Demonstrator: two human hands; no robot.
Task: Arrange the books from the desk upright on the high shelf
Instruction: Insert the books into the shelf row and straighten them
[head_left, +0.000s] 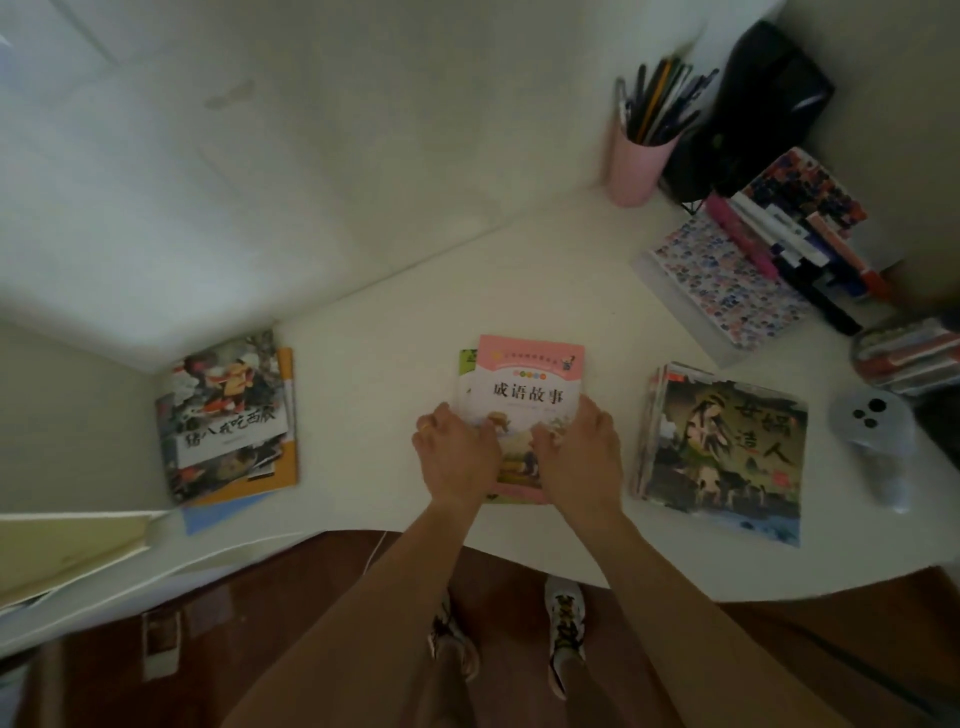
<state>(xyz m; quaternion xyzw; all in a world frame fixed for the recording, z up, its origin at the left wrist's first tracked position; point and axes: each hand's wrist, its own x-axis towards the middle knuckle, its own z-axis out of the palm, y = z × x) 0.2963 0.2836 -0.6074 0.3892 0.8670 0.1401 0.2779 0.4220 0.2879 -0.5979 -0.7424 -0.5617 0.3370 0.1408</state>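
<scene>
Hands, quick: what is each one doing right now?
Left hand: grips the left edge of the pink-covered book in the middle stack.
Right hand: grips the same book's right edge.

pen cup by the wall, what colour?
Pink: the pen cup shows best in the head view, at the back right of the desk.

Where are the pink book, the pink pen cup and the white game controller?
pink book (527, 387): head view, on the cover's title.
pink pen cup (636, 166): head view, on its side wall.
white game controller (870, 423): head view, on its button face.
</scene>
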